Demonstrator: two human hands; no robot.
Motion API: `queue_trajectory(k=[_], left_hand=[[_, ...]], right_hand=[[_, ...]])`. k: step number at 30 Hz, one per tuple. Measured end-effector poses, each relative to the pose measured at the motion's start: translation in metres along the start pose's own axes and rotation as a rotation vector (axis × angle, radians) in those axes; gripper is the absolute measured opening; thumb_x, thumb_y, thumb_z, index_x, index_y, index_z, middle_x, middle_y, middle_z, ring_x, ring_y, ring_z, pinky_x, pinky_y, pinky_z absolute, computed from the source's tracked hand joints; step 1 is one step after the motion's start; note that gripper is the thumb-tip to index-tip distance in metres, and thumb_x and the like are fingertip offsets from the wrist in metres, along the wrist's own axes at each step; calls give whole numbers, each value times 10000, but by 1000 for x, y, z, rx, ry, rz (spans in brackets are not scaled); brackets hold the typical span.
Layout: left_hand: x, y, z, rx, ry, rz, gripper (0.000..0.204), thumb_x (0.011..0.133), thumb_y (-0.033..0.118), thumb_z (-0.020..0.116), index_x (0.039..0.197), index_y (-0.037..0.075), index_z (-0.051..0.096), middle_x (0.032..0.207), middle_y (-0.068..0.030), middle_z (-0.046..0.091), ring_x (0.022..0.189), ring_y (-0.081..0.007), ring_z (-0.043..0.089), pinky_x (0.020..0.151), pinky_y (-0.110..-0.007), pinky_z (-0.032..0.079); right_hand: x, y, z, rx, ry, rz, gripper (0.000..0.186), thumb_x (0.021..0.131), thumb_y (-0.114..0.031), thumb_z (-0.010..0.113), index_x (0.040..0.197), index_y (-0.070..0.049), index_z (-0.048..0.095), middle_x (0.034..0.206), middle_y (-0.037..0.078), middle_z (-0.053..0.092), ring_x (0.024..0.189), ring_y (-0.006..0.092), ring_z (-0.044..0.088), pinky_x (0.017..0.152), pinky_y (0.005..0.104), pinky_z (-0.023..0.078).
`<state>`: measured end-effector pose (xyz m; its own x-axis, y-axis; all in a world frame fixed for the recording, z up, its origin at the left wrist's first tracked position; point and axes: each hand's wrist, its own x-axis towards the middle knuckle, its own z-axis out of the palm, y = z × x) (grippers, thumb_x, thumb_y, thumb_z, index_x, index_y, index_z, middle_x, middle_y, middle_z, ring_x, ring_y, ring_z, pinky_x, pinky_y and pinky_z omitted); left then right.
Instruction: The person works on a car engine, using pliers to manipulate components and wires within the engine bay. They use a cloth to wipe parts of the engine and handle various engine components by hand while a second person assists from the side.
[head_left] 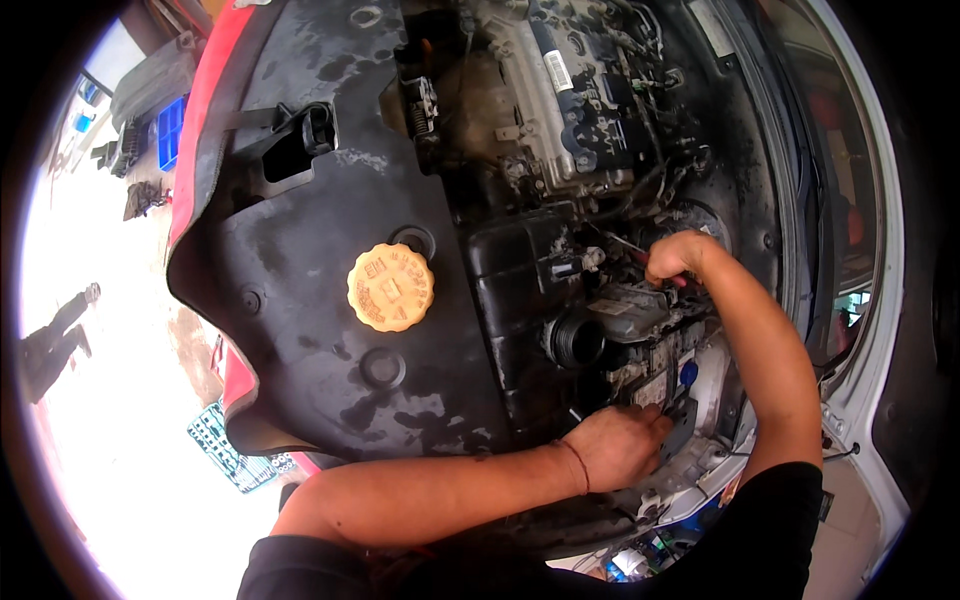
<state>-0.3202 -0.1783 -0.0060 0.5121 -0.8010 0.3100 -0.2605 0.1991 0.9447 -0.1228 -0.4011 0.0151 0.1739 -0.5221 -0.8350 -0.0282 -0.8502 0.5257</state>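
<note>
Sleeves (300,568), both black, fill the bottom edge, and out of the left one a bare forearm (430,502) runs straight across the foreground, blocking the lower edge of the big black cover (300,370). Here's the left hand (618,447), low beside a dark grey plate (681,424), fingers curled down; I can't tell whether that grip holds anything, the fingertips are tucked out of sight. Just past it, a small blue cap (688,373) and a dirty, battery-like block (655,385). Further in, the right hand (682,258): its grip is closed round a red-handled tool (640,257), and the fist hides most of that handle. The thin shaft points left, near a metal fitting (592,258), with a grimy grey housing (628,310) crowding in just below. To the left, a threaded neck (578,342) gapes open, and well apart from it a round yellow cap (390,288) lies on the black cover. Beyond, the engine (565,110) with its white label (557,70). Outside, past the red bodywork (212,110), a tool set (235,445) and, farther up, a blue tray (171,133).
</note>
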Motion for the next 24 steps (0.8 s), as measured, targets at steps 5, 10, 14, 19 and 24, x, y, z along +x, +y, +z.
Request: queue_trajectory(k=[5,10,14,19,24], left_hand=[[0,1,-3,-7,-5,-7,267,848,148,647,1060,-13,625,914,-155,620,871,-328,666,766,-425,555],[0,0,-2,-13,-9,-2,260,849,146,645,1054,-13,622,913,-156,616,873,-331,665,764,-430,554],[0,-1,-1,-22,-10,-2,251,849,140,643,1048,-12,621,908,-154,615,869,-330,663,763,-430,553],[-1,-1,0,-12,16,11,245,846,137,647,1040,-11,619,905,-150,617,866,-325,663,767,-426,553],[2,2,1,-18,-8,21,256,847,144,651,1049,-9,618,912,-146,618,866,-323,663,777,-421,553]], right_hand=[[-1,-2,0,17,7,22,336,783,-286,681,714,42,689,736,205,671,651,350,663,611,472,539],[8,0,2,92,-29,36,329,780,-279,686,724,45,682,726,204,660,647,354,660,602,475,535],[5,-2,3,105,-7,52,265,790,-216,656,762,46,676,777,198,672,705,338,658,652,473,521],[4,2,6,197,51,47,245,802,-141,552,870,47,693,846,182,688,708,336,661,691,499,536],[47,43,34,80,314,-167,298,811,-116,497,992,8,698,881,168,683,679,310,646,662,480,551]])
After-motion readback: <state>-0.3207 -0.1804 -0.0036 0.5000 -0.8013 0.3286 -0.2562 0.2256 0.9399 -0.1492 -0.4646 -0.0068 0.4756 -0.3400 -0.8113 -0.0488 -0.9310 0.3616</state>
